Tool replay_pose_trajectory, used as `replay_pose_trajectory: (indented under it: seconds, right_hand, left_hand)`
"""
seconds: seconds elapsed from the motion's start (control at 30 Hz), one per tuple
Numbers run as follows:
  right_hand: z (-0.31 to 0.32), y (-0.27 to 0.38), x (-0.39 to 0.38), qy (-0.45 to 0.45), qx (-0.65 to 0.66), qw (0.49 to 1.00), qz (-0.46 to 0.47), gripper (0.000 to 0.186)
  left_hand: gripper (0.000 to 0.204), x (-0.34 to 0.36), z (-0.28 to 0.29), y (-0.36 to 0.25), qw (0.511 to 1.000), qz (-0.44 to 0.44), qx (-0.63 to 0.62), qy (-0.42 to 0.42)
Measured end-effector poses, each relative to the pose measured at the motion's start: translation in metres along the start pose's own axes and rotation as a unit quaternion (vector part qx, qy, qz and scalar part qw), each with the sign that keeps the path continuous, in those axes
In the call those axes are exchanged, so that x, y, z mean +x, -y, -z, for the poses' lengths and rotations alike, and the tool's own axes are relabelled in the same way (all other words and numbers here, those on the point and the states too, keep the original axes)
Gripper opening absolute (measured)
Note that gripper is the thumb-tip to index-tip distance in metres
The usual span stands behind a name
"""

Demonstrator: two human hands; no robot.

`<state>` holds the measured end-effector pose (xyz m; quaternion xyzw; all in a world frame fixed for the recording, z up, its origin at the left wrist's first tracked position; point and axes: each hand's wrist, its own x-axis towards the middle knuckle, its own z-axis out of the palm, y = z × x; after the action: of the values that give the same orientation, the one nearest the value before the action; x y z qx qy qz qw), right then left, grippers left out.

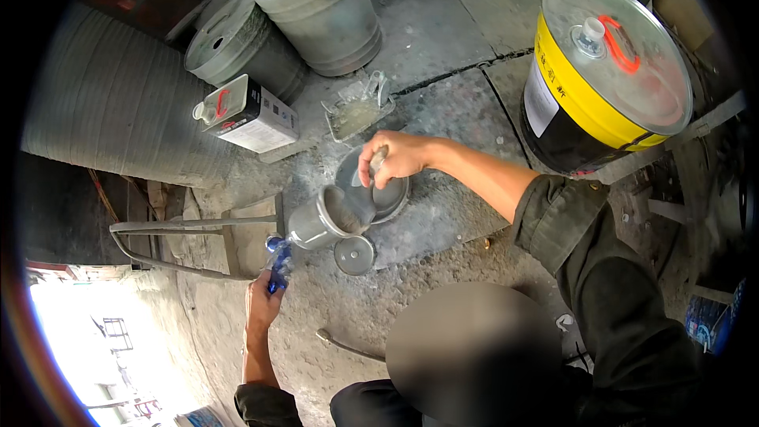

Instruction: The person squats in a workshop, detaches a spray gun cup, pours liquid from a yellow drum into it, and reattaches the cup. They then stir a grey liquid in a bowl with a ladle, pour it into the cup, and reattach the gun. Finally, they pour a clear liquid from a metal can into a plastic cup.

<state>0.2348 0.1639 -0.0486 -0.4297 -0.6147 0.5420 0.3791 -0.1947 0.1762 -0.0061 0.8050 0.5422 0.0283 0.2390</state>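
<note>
My left hand [261,300] is closed around a blue spray gun [278,265] wrapped partly in clear film. A grey metal cup [307,227] tilts at the gun's far end, its mouth facing right. Beside its mouth is a small round grey lid [354,255]. My right hand [399,156] grips the pale handle of a paint-coated tool, perhaps a scraper, whose lower end is at the cup's mouth; its exact kind is unclear. Beneath the right hand stands a round grey paint pan [393,204], partly hidden by the hand and cup.
A rectangular can [257,122] and a paint-crusted tray [356,116] stand beyond the cup. Grey metal drums [324,20] are at the back left. A yellow-and-black drum [585,87] stands at right. A metal frame [182,229] lies left; a hose [348,345] is on the floor.
</note>
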Motion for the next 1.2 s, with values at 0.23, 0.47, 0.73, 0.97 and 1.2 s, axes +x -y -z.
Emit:
replay_pose_trajectory:
  seconds: [0.23,0.47,0.73,0.97,1.2]
  right_hand:
    - [-0.003,0.016,-0.008,-0.089,-0.117,0.975,0.165,0.018]
    - [-0.005,-0.026,-0.028,-0.262,-0.156,0.948,0.089,0.018]
    - [-0.022,-0.032,-0.033,-0.282,-0.189,0.939,-0.050,0.018]
    - [-0.034,-0.027,-0.030,-0.263,-0.280,0.922,-0.051,0.025]
    - [-0.022,-0.043,-0.038,-0.317,-0.189,0.924,-0.101,0.034]
  left_hand:
    - [0.016,0.003,0.011,0.004,1.000,-0.021,0.022,0.006]
    - [0.016,0.006,0.033,-0.025,0.990,0.011,0.098,-0.103]
    - [0.021,0.009,0.054,-0.106,0.933,-0.051,0.276,-0.223]
    - [0.019,0.001,0.055,-0.107,0.935,-0.022,0.268,-0.232]
    - [0.024,-0.009,0.018,-0.033,0.984,0.061,0.056,-0.156]
